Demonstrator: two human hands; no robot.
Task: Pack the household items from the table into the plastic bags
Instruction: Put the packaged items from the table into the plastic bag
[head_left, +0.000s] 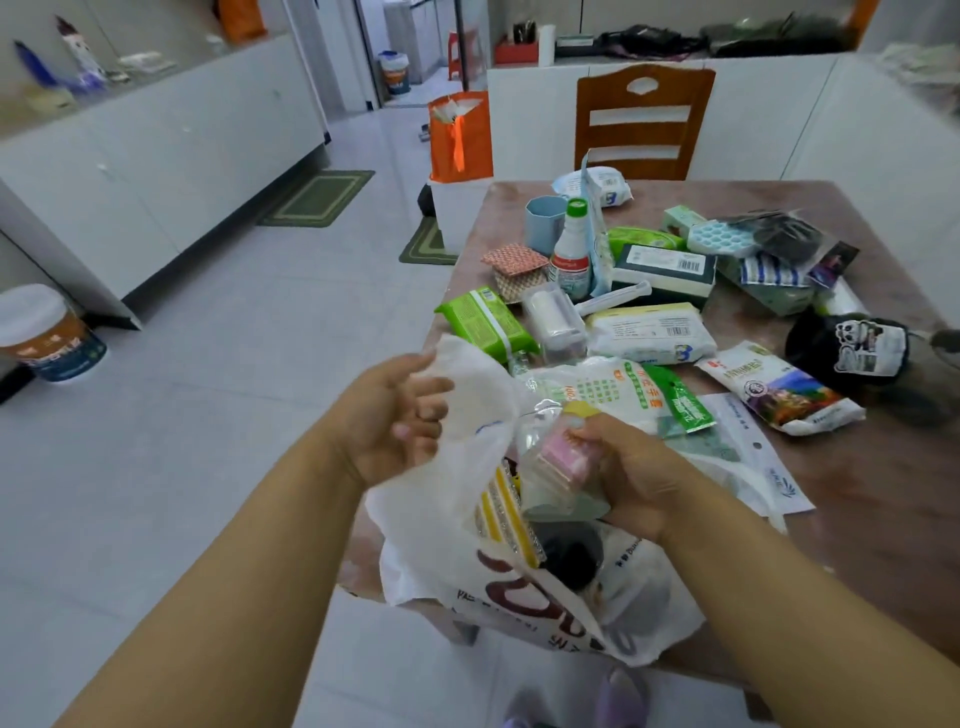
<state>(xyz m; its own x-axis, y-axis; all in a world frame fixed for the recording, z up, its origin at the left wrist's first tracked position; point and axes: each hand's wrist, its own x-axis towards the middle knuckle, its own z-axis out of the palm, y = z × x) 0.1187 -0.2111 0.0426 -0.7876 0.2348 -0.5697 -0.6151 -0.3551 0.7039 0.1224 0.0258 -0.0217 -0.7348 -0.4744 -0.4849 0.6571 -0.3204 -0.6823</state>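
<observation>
The left hand (395, 415) is gripping the rim of the white plastic bag (436, 519), while the right hand (634, 473) is grasping a clear packet (550, 467) over its mouth at the bench (857, 519) edge.

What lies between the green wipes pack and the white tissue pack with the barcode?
In the head view, a clear-wrapped white roll lies between the green wipes pack and the white tissue pack.
</observation>
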